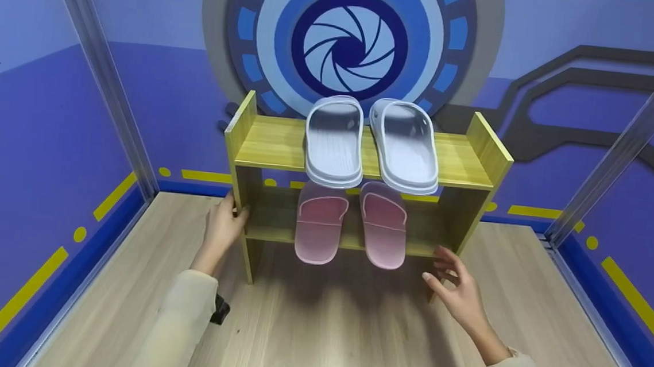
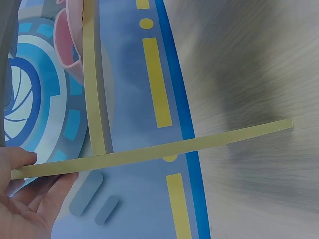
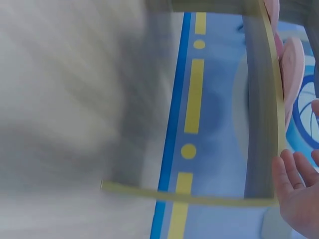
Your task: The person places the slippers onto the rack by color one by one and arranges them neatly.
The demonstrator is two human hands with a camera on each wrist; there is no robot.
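A two-tier wooden shoe rack [image 1: 284, 143] stands upright on the floor. My left hand [image 1: 224, 226] grips its left side panel [image 2: 134, 158], thumb on the inner side and fingers round the outside. Near the front right end of the lower shelf, my right hand [image 1: 460, 293] has its fingers loosely spread; in the right wrist view its fingertips [image 3: 285, 155] overlap the shelf's edge, and contact is unclear. Two light grey clogs [image 1: 334, 144] sit on the top shelf, toes to the back. Below them, two pink slippers [image 1: 320, 237] overhang the lower shelf's front edge.
Wood-look flooring [image 1: 322, 333] lies under and in front of the rack. A purple-blue wall [image 1: 160, 97] with a round emblem rises behind it, and similar walls stand left and right. Metal posts [image 1: 104, 76] mark the back corners.
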